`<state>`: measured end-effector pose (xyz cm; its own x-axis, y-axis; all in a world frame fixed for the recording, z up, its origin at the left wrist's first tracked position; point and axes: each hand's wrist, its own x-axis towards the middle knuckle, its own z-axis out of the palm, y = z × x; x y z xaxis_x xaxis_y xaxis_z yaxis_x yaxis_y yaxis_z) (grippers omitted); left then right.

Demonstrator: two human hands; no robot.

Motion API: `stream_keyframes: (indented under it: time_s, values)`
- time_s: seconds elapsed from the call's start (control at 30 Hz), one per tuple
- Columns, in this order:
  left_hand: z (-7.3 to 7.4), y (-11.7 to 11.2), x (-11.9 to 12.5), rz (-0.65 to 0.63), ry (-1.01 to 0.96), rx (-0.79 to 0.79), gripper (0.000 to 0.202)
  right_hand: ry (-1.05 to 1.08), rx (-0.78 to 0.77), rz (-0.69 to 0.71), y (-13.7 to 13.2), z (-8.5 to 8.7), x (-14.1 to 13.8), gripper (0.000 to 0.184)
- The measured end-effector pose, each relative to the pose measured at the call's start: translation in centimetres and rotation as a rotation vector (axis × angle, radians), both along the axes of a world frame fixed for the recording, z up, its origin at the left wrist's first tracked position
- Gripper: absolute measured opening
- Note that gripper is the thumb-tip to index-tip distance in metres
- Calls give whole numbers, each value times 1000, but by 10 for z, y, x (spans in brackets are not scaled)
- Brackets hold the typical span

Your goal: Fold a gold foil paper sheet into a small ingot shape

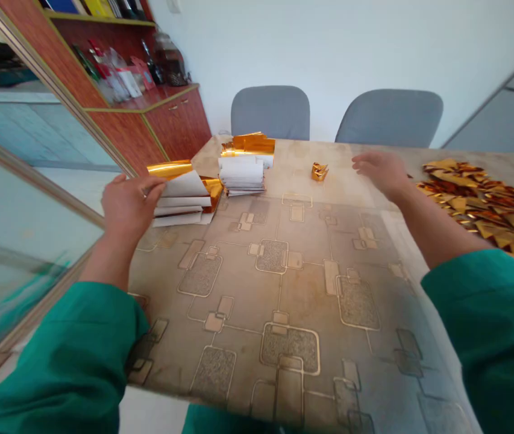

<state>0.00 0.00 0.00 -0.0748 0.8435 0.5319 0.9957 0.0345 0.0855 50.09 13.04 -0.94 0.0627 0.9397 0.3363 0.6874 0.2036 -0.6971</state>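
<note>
My left hand (129, 202) is at the left of the table, its fingers pinched at the near-left corner of a white-backed sheet of gold foil paper (187, 184) on top of a loose stack. Beside it stands a second, neater stack of foil paper (242, 175), white sides showing and gold at the back. My right hand (379, 173) hovers over the right part of the table with fingers stretched out and nothing visible in them. Left of its fingertips, apart from them, sits one small folded gold foil piece (319, 172).
A heap of folded gold foil pieces (478, 193) spreads over the table's right side, beside my right forearm. A patterned cover lies on the table (247, 301). Two grey chairs (270, 111) stand behind it, a wooden cabinet (170, 129) at back left. Glass panelling (26, 241) borders the left.
</note>
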Motion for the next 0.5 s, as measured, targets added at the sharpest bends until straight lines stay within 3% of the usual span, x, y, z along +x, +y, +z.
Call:
stream_keyframes:
  time_s: [0.17, 0.27, 0.37, 0.43, 0.5]
  values:
    - [18, -11, 18, -93, -64, 177, 38, 75, 34, 66, -66, 16, -1, 12]
    - [24, -31, 48, -266, -64, 225, 28, -39, 104, 175, -116, 19, -9, 17]
    - [19, -60, 93, -581, -120, 134, 16, -221, 201, 324, -166, 21, -24, 43]
    - [13, -81, 126, -872, -159, -32, 15, -345, 270, 434, -195, 21, -35, 67]
    - [8, -98, 155, -1077, -325, -176, 14, -387, 303, 539, -215, 20, -42, 82]
